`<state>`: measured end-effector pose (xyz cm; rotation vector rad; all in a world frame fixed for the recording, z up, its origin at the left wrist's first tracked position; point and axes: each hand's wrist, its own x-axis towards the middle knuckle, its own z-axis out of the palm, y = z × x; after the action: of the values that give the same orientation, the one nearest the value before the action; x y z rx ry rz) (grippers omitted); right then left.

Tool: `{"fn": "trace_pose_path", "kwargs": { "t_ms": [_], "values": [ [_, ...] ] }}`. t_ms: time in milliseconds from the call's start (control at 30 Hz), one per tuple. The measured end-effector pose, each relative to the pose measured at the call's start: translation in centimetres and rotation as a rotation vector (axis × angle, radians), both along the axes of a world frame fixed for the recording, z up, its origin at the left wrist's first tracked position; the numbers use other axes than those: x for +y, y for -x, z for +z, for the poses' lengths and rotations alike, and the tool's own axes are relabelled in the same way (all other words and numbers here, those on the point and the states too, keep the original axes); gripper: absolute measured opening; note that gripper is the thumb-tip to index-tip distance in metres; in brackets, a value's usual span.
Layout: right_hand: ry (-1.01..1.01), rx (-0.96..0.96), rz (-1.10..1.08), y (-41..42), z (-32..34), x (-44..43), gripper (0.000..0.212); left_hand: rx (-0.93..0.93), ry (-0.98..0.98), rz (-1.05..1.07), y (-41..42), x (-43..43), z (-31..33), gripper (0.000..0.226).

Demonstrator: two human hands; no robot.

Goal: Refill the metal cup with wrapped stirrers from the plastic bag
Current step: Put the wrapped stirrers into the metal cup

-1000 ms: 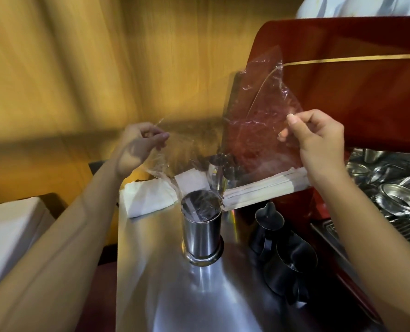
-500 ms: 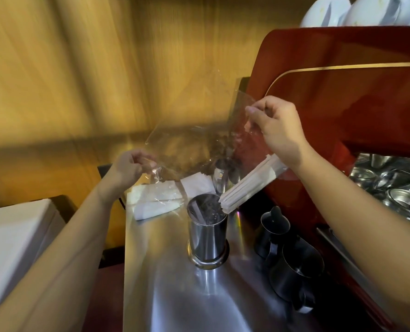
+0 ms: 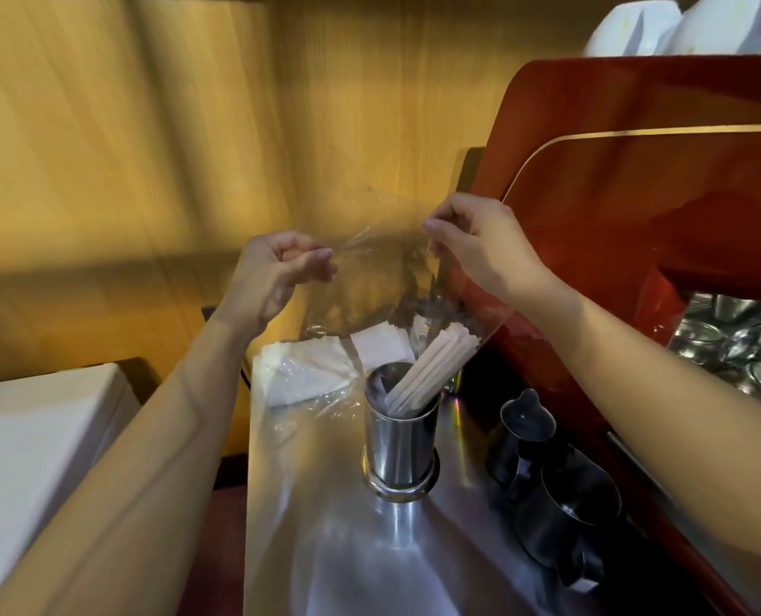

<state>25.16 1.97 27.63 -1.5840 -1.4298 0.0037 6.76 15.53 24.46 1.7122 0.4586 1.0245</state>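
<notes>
Plastic bag [image 3: 383, 277] pinched by left grip [image 3: 272, 277] and right grip [image 3: 481, 246]; wrapped stirrers [image 3: 423, 371] leaning toward 1 o'clock inside metal cup [image 3: 401, 442] on desk [image 3: 347, 549].

A café bar is suggested by the red espresso machine [image 3: 636, 206], steel milk pitchers [image 3: 561, 517] and stacked cups [image 3: 680, 28].

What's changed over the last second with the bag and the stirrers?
The wrapped stirrers swung from lying almost level in the plastic bag to pointing steeply down, their lower ends now inside the metal cup. The right hand moved left toward the left hand, which rose; both kept pinching the bag. The cup, the napkins and the dark pitchers stayed put.
</notes>
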Motion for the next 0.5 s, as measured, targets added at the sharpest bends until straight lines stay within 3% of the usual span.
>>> {"fn": "trace_pose_path", "kwargs": {
  "t_ms": [167, 333, 400, 500],
  "values": [
    [-0.057, -0.021, -0.090, -1.1, -0.4, -1.2, 0.032, 0.016, -0.011, 0.099, 0.5, 0.5, -1.3, 0.012],
    [-0.197, 0.183, -0.241, -3.4, -2.7, -2.7, 0.033, 0.071, -0.050, 0.139, 1.2, 1.1, -1.9, 0.008],
    [-0.240, 0.311, -0.282, -4.2, -4.2, -2.7, 0.040, 0.068, -0.046, 0.149, 1.3, 1.2, -2.2, 0.009],
    [-0.247, 0.656, -0.261, -5.3, -6.0, -2.7, 0.050, 0.063, -0.053, 0.167, 1.5, 1.3, -2.6, 0.012]
  ]
}}
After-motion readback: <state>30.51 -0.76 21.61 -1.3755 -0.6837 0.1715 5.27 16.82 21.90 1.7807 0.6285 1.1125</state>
